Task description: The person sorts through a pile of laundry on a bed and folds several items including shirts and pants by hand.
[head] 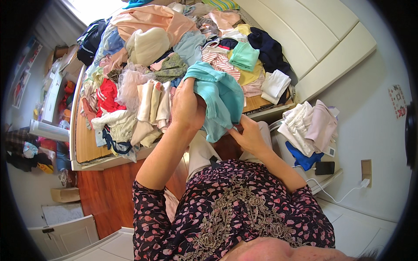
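A turquoise cloth garment (225, 94) hangs between my two hands above my lap, its lower part loosely draped. My left hand (186, 104) is up inside or behind its upper left edge, and the folds hide some of the fingers. At the lower right edge, my right hand (249, 135) pinches the fabric between thumb and fingers. Just beyond the garment lie a striped red-and-white cloth (219, 60) and a folded mint-green cloth (245, 56). Rolled cream garments (152, 100) stand close to the left of my left hand.
A large heap of clothes covers the bed with its wooden base (88, 148) and padded headboard (310, 36). Folded white and pink clothes (307, 125), a blue cloth (303, 157) and a phone (324, 168) lie on the bedside cabinet. A white charging cable (336, 199) runs to the wall socket.
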